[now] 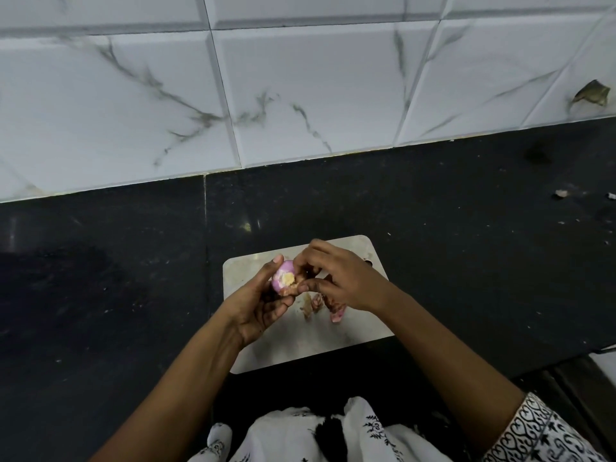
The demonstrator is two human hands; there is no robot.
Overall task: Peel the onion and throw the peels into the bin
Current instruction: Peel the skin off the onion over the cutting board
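Dark stone counter (433, 228) under marbled wall tiles (300, 78) carried a pale cutting board (350, 331). Left hand (263, 301) cupped the onion (283, 278) above the board, cut end facing up. Right hand (336, 278) pinched loose brown skin at its side. Shed peels (320, 303) lay on the board below. Advice: pull the skin downward along the bulb, turning it slowly. No bin was visible.
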